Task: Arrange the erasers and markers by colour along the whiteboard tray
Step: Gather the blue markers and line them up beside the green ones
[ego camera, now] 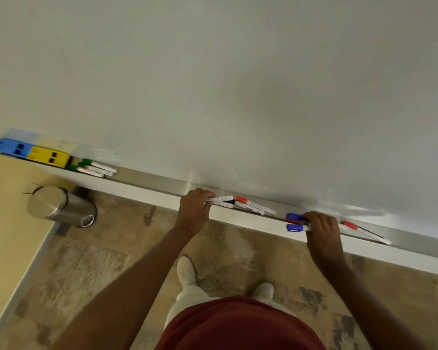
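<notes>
Blue plastic eraser (10,147), yellow eraser (48,155), green-capped markers (92,168) grouped at ten o'clock; left hand (194,209) grips white marker barrels (221,201), right hand (323,227) blue-capped markers (295,222); red-capped markers (253,207) on grey tray (149,181) unsorted.

Two erasers sit on the tray — one blue eraser (13,147), one yellow eraser (48,155). Green-capped markers (91,168): three, perhaps. Two blue-capped markers (295,222), about three red-capped markers (248,204) — blur hides any more.
</notes>
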`<state>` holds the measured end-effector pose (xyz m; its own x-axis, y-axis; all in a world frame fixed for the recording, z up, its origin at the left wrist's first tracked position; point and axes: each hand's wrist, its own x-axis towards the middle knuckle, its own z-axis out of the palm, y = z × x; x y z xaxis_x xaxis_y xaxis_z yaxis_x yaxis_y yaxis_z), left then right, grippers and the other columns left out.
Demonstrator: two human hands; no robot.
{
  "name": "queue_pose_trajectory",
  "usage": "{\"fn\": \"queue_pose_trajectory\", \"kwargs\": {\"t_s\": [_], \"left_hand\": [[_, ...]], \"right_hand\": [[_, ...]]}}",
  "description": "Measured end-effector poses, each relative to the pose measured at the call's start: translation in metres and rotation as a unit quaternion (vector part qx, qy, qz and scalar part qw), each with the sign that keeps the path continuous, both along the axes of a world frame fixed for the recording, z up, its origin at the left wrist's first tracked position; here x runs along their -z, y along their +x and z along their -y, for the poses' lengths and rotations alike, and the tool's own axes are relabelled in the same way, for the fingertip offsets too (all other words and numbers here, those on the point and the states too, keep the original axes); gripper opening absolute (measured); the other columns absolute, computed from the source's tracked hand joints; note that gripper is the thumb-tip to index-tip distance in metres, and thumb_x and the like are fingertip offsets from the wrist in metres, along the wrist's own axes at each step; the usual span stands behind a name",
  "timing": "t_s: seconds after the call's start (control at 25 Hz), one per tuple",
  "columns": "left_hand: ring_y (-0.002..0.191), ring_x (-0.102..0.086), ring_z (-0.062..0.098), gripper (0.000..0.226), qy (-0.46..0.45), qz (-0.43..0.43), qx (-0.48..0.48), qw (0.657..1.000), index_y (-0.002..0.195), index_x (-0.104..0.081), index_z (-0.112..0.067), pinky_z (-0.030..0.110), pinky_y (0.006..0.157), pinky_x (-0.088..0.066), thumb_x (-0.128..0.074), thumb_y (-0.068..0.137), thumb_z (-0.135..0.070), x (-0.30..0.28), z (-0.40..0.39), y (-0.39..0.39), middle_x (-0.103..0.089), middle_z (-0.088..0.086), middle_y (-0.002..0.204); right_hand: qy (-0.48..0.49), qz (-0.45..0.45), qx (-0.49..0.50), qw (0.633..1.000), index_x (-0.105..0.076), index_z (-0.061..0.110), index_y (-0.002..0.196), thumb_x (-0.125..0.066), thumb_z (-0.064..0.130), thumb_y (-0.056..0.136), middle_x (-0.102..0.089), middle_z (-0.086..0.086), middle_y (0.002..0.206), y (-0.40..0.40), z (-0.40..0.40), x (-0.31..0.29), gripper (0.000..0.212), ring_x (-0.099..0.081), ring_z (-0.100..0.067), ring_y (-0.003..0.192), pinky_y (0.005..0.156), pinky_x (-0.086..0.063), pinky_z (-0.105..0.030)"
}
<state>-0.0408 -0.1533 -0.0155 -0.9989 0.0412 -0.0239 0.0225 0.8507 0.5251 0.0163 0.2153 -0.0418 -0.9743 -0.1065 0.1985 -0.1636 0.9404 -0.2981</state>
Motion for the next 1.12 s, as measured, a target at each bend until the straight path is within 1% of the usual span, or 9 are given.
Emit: {"fn": "queue_pose_trajectory", "kwargs": {"t_s": [0.12, 0.2, 0.32, 0.56, 0.68, 0.76, 0.84, 0.96, 1.12], "left_hand": [[0.100, -0.062, 0.026, 0.020, -0.040, -0.013, -0.033, 0.999, 0.110, -0.072, -0.021, 0.040, 0.092, -0.041, -0.064, 0.092, -0.016, 0.002, 0.079, -0.009, -0.071, 0.000, 0.104], [0.109, -0.061, 0.024, 0.021, -0.075, -0.008, -0.046, 0.996, 0.113, -0.071, -0.022, 0.041, 0.103, -0.036, -0.063, 0.094, -0.019, 0.006, 0.133, -0.017, -0.070, -0.002, 0.109], [0.120, -0.055, 0.020, 0.025, -0.091, 0.007, -0.074, 0.993, 0.116, -0.070, -0.023, 0.044, 0.118, -0.024, -0.059, 0.095, -0.016, 0.012, 0.199, -0.034, -0.067, -0.003, 0.116], [0.128, -0.049, 0.019, 0.031, -0.120, 0.043, -0.055, 0.990, 0.119, -0.069, -0.027, 0.044, 0.119, -0.015, -0.057, 0.095, -0.011, 0.023, 0.263, -0.054, -0.064, -0.004, 0.123], [0.126, -0.052, 0.022, 0.033, -0.117, 0.043, -0.037, 0.991, 0.119, -0.070, -0.024, 0.046, 0.115, -0.024, -0.062, 0.091, -0.008, 0.030, 0.276, -0.055, -0.066, -0.001, 0.122], [0.117, -0.059, 0.029, 0.033, -0.120, 0.022, -0.033, 0.992, 0.113, -0.073, -0.015, 0.048, 0.108, -0.037, -0.074, 0.081, -0.004, 0.031, 0.281, -0.056, -0.070, 0.006, 0.115], [0.109, -0.064, 0.033, 0.037, -0.115, -0.004, -0.026, 0.993, 0.107, -0.074, -0.006, 0.047, 0.100, -0.047, -0.082, 0.072, -0.002, 0.034, 0.287, -0.056, -0.072, 0.013, 0.109], [0.109, -0.064, 0.033, 0.034, -0.110, -0.040, -0.021, 0.993, 0.109, -0.072, -0.001, 0.043, 0.097, -0.053, -0.079, 0.077, -0.002, 0.035, 0.294, -0.050, -0.070, 0.019, 0.112], [0.116, -0.060, 0.034, 0.027, -0.120, -0.089, -0.068, 0.986, 0.111, -0.070, -0.003, 0.043, 0.101, -0.051, -0.068, 0.084, 0.001, 0.033, 0.313, -0.044, -0.067, 0.019, 0.118]], "right_hand": [[-0.043, 0.013, -0.020, 0.999, -0.056, 0.015, 0.121, -0.047, 0.010, 0.098, -0.064, -0.009, 0.117, -0.024, 0.114, -0.009, 0.025, -0.050, -0.023, 0.105, 0.092, -0.041, -0.035], [-0.066, 0.033, -0.044, 0.996, -0.057, 0.016, 0.122, -0.045, 0.011, 0.098, -0.064, -0.008, 0.120, -0.043, 0.187, -0.015, 0.028, -0.051, -0.024, 0.109, 0.094, -0.046, -0.039], [-0.055, 0.060, -0.093, 0.992, -0.060, 0.014, 0.124, -0.045, 0.011, 0.093, -0.065, -0.010, 0.122, -0.074, 0.281, -0.022, 0.035, -0.055, -0.028, 0.111, 0.093, -0.047, -0.042], [-0.027, 0.126, -0.160, 0.979, -0.055, 0.016, 0.134, -0.038, 0.011, 0.089, -0.061, -0.006, 0.131, -0.124, 0.414, -0.025, 0.048, -0.051, -0.028, 0.123, 0.104, -0.042, -0.043], [-0.039, 0.149, -0.175, 0.972, -0.056, 0.011, 0.134, -0.061, 0.009, 0.094, -0.064, -0.009, 0.130, -0.136, 0.453, -0.014, 0.040, -0.057, -0.028, 0.123, 0.106, -0.046, -0.042], [-0.047, 0.145, -0.179, 0.972, -0.060, 0.007, 0.129, -0.071, 0.010, 0.091, -0.068, -0.013, 0.123, -0.140, 0.470, -0.007, 0.040, -0.063, -0.029, 0.114, 0.098, -0.051, -0.040], [-0.041, 0.145, -0.178, 0.972, -0.062, 0.007, 0.126, -0.073, 0.012, 0.089, -0.070, -0.014, 0.118, -0.144, 0.486, -0.003, 0.038, -0.067, -0.029, 0.106, 0.091, -0.054, -0.039], [-0.032, 0.149, -0.168, 0.974, -0.063, 0.008, 0.125, -0.075, 0.013, 0.088, -0.071, -0.013, 0.117, -0.149, 0.501, 0.004, 0.039, -0.069, -0.028, 0.105, 0.088, -0.057, -0.039], [-0.026, 0.153, -0.165, 0.974, -0.061, 0.010, 0.124, -0.073, 0.013, 0.090, -0.070, -0.012, 0.119, -0.148, 0.508, 0.009, 0.037, -0.069, -0.026, 0.107, 0.086, -0.058, -0.038]]}}
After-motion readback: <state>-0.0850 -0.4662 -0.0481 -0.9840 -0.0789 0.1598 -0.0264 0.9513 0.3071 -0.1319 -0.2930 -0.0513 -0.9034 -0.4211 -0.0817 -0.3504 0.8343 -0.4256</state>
